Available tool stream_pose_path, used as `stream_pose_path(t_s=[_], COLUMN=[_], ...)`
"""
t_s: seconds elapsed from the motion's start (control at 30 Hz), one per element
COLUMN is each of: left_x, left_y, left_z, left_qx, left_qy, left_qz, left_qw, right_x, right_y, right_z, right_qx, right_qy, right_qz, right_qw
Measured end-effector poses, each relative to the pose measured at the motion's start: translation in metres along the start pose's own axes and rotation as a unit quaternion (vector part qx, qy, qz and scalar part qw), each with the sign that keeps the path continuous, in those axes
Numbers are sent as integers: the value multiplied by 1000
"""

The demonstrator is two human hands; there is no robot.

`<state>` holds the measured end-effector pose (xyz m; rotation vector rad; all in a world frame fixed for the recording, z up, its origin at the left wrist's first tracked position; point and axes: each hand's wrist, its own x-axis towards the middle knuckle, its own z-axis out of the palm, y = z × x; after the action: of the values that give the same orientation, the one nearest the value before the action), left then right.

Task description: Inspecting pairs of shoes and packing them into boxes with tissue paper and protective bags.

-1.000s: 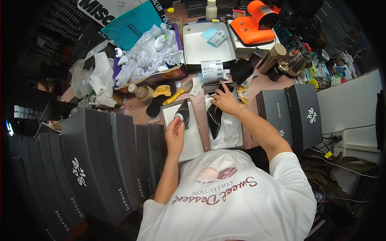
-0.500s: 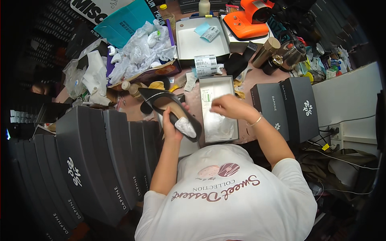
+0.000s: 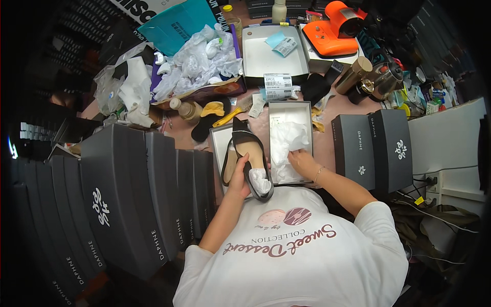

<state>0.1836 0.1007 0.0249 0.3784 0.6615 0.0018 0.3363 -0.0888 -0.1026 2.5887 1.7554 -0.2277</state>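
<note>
My left hand (image 3: 240,175) grips a black pointed flat shoe (image 3: 252,146) with a beige insole, toe pointing away from me. Crumpled white paper (image 3: 260,181) fills its heel. Part of a second black shoe (image 3: 225,165) shows behind it, over an open white-lined box part (image 3: 221,137); whether my hand holds that one too, I cannot tell. To the right, inside an open grey shoebox with a white inside (image 3: 290,107), my right hand (image 3: 303,162) pinches white tissue paper (image 3: 286,140), which stands up crumpled above the box floor.
Dark grey shoeboxes (image 3: 123,189) are stacked at left, and more (image 3: 353,146) stand at right. Behind are a bin of crumpled paper (image 3: 197,64), a white tray with labels (image 3: 255,46), an orange device (image 3: 332,38), a yellow-handled brush (image 3: 227,116) and a flask (image 3: 355,71).
My right hand has gone down into the shoebox and taken hold of the tissue paper, now raised. My left hand has brought the shoe right and nearer the box, turning its toe away from me.
</note>
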Motion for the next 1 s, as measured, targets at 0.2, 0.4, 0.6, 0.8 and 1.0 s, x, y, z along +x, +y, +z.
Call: stream_pose_path(t_s=[0.2,0.4,0.6,0.8,1.0], left_x=[0,1,0,1,-3], left_y=[-4,-10,-11,-14,-11], left_z=[-4,-8,23,0,13], left_qx=[-5,4,73,13,19], left_qy=[-15,-21,-66,-42,-22], left_qz=[6,30,69,54,68], left_qw=[1000,999,993,998,997], right_x=[-15,1,46,21,29], right_y=[2,7,-64,-67,-77], right_z=[-56,-206,-205,-184,-191], right_qx=[-15,309,246,430,316], right_qy=[-76,-24,275,53,127], right_qz=[-46,-18,-119,-68,-83], right_qw=[996,951,922,899,937])
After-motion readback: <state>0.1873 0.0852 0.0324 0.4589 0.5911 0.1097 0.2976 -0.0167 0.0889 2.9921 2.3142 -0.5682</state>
